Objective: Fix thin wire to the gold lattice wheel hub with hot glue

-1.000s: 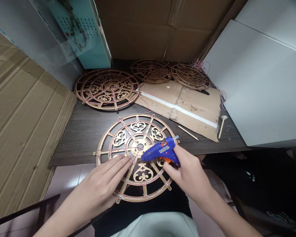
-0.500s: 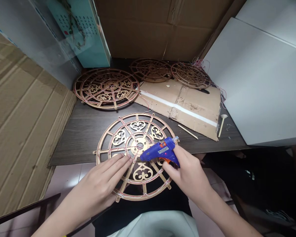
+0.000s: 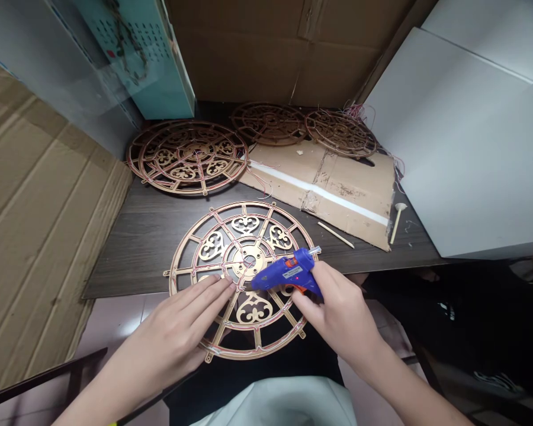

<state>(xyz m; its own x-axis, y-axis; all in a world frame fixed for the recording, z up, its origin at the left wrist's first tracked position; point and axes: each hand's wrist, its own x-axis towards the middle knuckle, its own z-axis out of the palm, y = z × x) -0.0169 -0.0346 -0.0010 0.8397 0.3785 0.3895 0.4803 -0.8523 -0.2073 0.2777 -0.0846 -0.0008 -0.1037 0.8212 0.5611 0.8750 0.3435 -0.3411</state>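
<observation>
A round openwork wooden frame (image 3: pixel 256 354) with red and white wires along its ribs lies partly over the table's front edge. My left hand (image 3: pixel 177 328) has its fingers on top of the frame's lower left, close to the hub, and part of the hand is hidden below it. In my right hand (image 3: pixel 340 302) is a blue glue gun (image 3: pixel 282 273) with a small red light and a clear glue stick poking out of its back. Its nozzle points left, close to my left fingertips, just below the hub. Whether the nozzle touches the wire cannot be made out.
Wired round frames (image 3: pixel 189 157) are stacked at the back left, with others (image 3: pixel 269 124) behind. A cardboard sheet (image 3: pixel 355 204) lies at the right, near a thin wooden stick (image 3: pixel 335 235) and another stick with a pale lump (image 3: pixel 397 222). White panels (image 3: pixel 471 165) stand right.
The view has shifted slightly, so everything sits a little further left. The nozzle stays near my left fingertips, and both hands keep almost the same pose.
</observation>
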